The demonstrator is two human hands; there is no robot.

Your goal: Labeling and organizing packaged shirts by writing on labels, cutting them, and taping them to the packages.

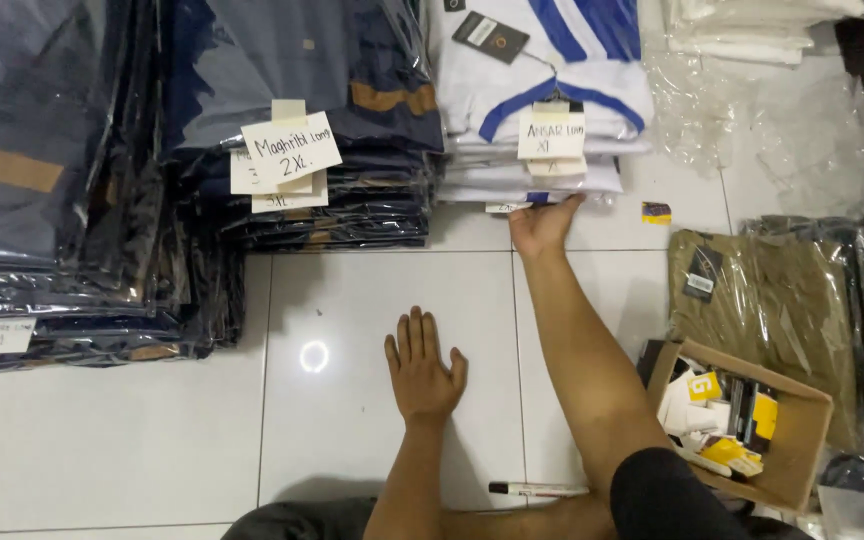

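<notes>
Marker on tile floor by knee; both hands out front.

L hand laid flat on floor, fingers spread, nothing held, used as prop. R hand stretched to foot of white shirt stack, fingertips pressed at small paper tag on lowest pack; pinch or mere touch can't be told. Judged best: weight kept on L, tag pressed flat w/ stack left square. Navy stack just beside; cardboard box at R.

Head cam, steep downward onto floor tiles, prob. kneeling height.
</notes>
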